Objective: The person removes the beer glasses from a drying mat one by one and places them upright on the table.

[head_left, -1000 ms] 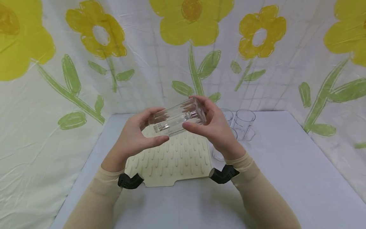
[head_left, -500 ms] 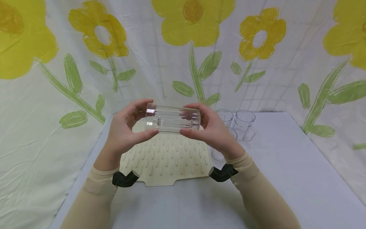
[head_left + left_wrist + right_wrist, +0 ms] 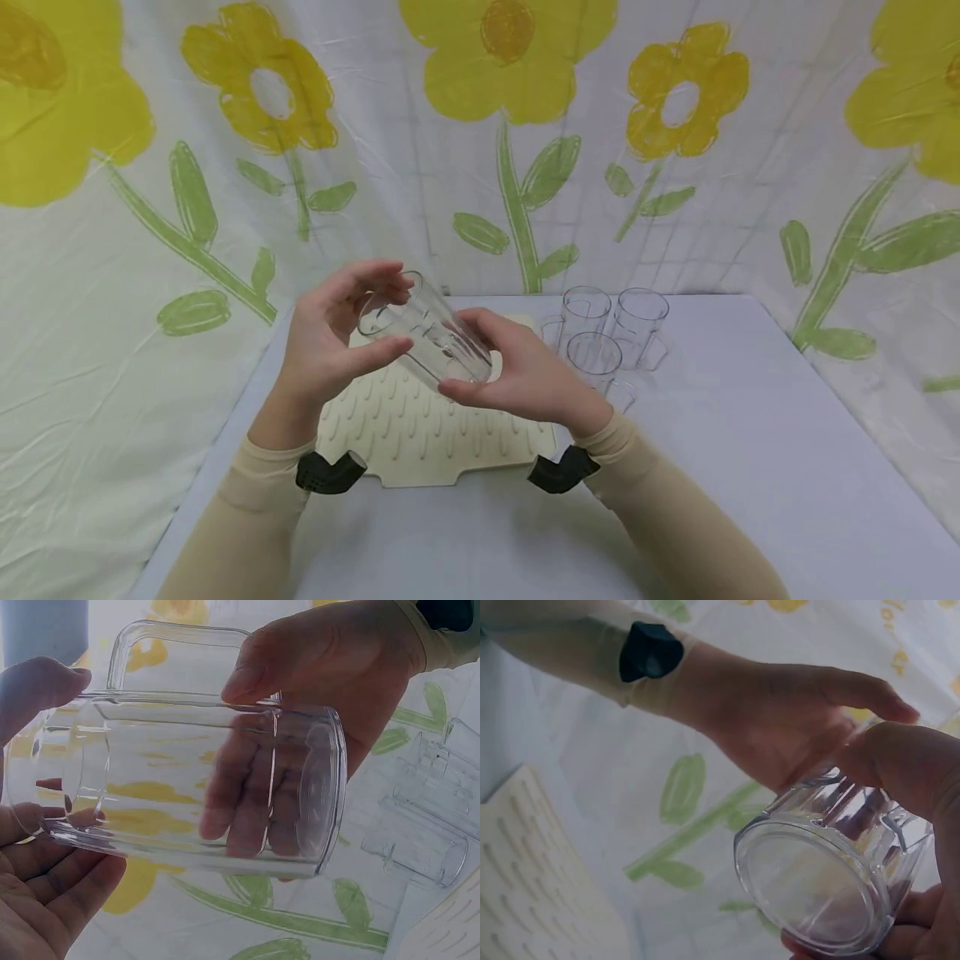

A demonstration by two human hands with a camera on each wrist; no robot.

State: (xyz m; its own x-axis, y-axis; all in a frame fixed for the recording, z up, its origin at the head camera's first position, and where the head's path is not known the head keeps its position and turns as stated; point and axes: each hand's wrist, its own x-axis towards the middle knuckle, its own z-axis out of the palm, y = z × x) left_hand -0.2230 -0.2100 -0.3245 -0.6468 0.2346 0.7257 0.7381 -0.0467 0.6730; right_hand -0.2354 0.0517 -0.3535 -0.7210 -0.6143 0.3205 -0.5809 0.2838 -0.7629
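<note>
A clear glass mug (image 3: 435, 333) is held tilted above the table between both hands, its rim up to the left and its base down to the right. My right hand (image 3: 521, 367) grips it near the base, thumb on the near side and fingers behind. The left hand (image 3: 315, 342) curves around the rim end, thumb in front and fingertips at the top edge. In the left wrist view the mug's handle (image 3: 180, 631) stands out from the side between the hands. The right wrist view shows the round base (image 3: 810, 889) facing the camera.
Below the hands lies a cream ridged drying board (image 3: 442, 437) on the pale table (image 3: 750, 467). Three more clear glass mugs stand right of it: one back left (image 3: 587, 315), one back right (image 3: 641, 321), one in front (image 3: 595, 358). A flowered curtain (image 3: 390, 183) hangs behind.
The mug has swung from right end raised, through nearly level, to left end raised. My right hand has dropped and moved left; the left hand has shifted left, then stayed about there.
</note>
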